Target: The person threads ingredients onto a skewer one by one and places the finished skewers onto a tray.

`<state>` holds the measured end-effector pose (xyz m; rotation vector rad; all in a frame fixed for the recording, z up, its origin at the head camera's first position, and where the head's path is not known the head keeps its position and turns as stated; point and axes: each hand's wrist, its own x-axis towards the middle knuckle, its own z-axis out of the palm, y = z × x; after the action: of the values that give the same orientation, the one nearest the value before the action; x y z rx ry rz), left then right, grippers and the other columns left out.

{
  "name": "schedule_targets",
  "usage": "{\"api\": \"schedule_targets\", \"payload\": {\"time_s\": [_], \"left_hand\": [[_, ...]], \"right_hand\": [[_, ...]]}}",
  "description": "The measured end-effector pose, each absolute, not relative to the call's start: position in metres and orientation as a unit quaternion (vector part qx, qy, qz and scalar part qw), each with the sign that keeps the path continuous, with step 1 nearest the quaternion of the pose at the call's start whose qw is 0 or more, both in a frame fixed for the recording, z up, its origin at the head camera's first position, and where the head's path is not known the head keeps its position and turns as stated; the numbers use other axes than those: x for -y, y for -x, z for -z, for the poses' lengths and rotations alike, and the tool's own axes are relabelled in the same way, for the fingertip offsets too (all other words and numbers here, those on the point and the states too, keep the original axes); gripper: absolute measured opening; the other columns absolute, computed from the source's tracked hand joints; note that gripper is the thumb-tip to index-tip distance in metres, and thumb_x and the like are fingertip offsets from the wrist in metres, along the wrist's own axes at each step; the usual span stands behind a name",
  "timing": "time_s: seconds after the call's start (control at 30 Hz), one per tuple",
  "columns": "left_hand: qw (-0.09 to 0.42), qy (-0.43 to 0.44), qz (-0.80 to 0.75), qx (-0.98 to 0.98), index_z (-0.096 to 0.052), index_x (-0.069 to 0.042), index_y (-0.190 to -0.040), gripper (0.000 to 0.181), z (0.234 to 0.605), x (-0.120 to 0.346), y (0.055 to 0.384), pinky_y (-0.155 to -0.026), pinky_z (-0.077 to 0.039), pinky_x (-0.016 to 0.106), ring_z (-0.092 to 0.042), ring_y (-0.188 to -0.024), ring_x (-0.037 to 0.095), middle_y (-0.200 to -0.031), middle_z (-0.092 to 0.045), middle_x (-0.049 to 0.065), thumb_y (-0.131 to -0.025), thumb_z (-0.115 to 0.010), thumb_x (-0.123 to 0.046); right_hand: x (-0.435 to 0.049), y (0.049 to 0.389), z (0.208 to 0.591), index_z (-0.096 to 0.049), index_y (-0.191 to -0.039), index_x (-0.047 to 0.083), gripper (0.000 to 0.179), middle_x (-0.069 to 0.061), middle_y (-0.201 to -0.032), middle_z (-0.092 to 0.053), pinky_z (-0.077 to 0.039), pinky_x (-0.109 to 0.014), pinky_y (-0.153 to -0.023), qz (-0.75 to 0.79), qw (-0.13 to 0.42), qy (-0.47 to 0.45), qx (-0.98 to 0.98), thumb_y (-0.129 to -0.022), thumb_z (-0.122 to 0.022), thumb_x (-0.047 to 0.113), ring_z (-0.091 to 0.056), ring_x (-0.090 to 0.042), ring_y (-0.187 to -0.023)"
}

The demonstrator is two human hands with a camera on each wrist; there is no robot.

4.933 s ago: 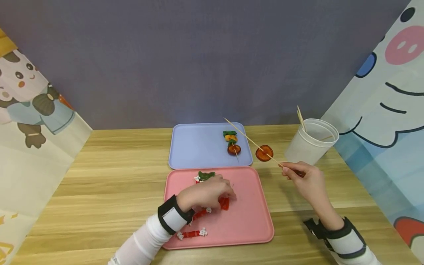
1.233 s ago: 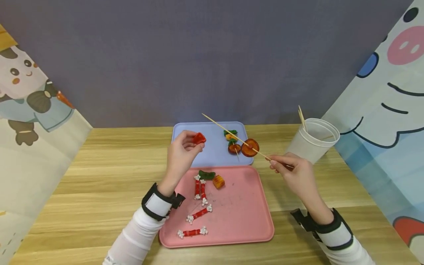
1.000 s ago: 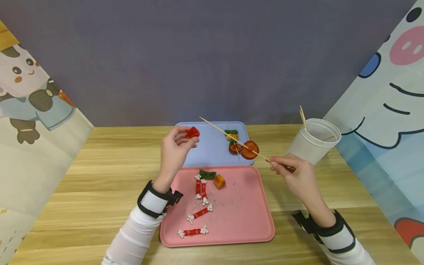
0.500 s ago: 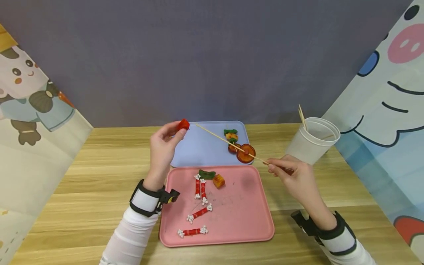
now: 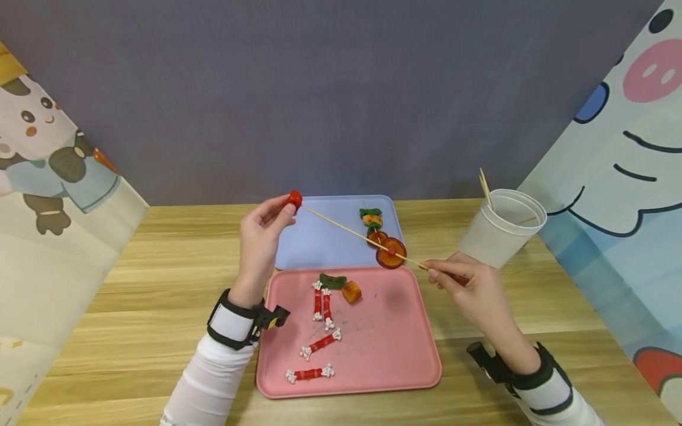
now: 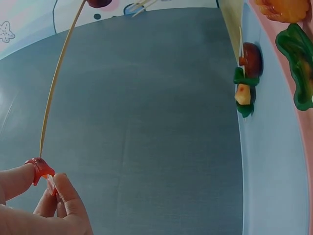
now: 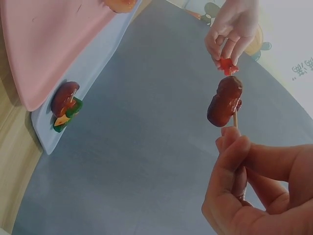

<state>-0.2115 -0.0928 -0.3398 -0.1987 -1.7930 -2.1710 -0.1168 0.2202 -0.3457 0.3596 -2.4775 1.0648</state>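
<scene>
My left hand pinches a red pepper piece between thumb and fingers, raised near the blue tray's left side. My right hand grips the lower end of a wooden skewer. A glossy reddish-brown round piece is threaded partway along it. The skewer slants up to the left, and its tip is right at the pepper piece in the left wrist view. Seen from the right wrist, the brown piece has a thick, curled shape and lies in line with the pepper.
A loaded skewer with green, yellow and brown pieces lies on the blue tray. The pink tray holds a green piece, a yellow piece and several red-and-white sticks. A white tub of skewers stands right.
My left hand has picked the red pepper piece from the pink tray, lifted it and moved left. My right hand has shifted left, bringing the skewer tip to the pepper.
</scene>
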Motion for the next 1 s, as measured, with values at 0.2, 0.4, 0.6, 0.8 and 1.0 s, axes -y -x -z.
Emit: {"api": "schedule_targets", "payload": {"time_s": [0.2,0.4,0.6,0.8,1.0], "left_hand": [[0.139,0.066,0.774,0.614,-0.061,0.01,-0.11,0.036,0.3392,0.093,0.2101,-0.07,-0.055,0.021,-0.062,-0.081,0.021,-0.091,-0.067,0.002,-0.083,-0.066,-0.014],[0.065,0.052,0.843,0.532,-0.066,-0.003,-0.098,0.015,0.3389,0.0956,0.2109,-0.074,-0.054,0.025,-0.061,-0.081,0.019,-0.091,-0.068,0.004,-0.085,-0.064,-0.011],[0.023,0.037,0.867,0.496,-0.068,-0.009,-0.09,0.007,0.3374,0.0967,0.2119,-0.074,-0.053,0.023,-0.062,-0.084,0.018,-0.091,-0.069,0.004,-0.084,-0.064,-0.011],[0.003,0.025,0.872,0.488,-0.067,-0.009,-0.092,0.009,0.3379,0.0968,0.2123,-0.074,-0.053,0.022,-0.061,-0.085,0.017,-0.091,-0.069,0.003,-0.084,-0.065,-0.013],[0.004,0.02,0.873,0.487,-0.067,-0.009,-0.09,0.007,0.3383,0.0955,0.2124,-0.075,-0.053,0.023,-0.061,-0.084,0.017,-0.093,-0.067,0.004,-0.083,-0.065,-0.012]], "right_hand": [[-0.2201,0.1167,0.3464,-0.075,-0.089,0.009,0.018,0.001,-0.069,-0.064,-0.039,-0.014,-0.044,-0.386,0.207,-0.131,0.889,-0.075,-0.07,-0.002,-0.051,-0.007,-0.056],[-0.2199,0.1162,0.3466,-0.075,-0.088,0.009,0.019,0.0,-0.069,-0.065,-0.039,-0.014,-0.044,-0.394,0.213,-0.135,0.884,-0.075,-0.069,-0.004,-0.052,-0.007,-0.056],[-0.2197,0.1152,0.3456,-0.075,-0.089,0.01,0.02,0.001,-0.07,-0.065,-0.038,-0.014,-0.043,-0.391,0.211,-0.132,0.886,-0.075,-0.069,-0.004,-0.052,-0.007,-0.057],[-0.2194,0.1143,0.3443,-0.075,-0.089,0.01,0.019,0.001,-0.07,-0.064,-0.038,-0.015,-0.043,-0.391,0.209,-0.132,0.886,-0.075,-0.069,-0.003,-0.051,-0.007,-0.057],[-0.2194,0.1139,0.3435,-0.075,-0.089,0.01,0.019,0.002,-0.07,-0.064,-0.039,-0.014,-0.044,-0.387,0.207,-0.129,0.889,-0.076,-0.069,-0.003,-0.052,-0.007,-0.057]]}}
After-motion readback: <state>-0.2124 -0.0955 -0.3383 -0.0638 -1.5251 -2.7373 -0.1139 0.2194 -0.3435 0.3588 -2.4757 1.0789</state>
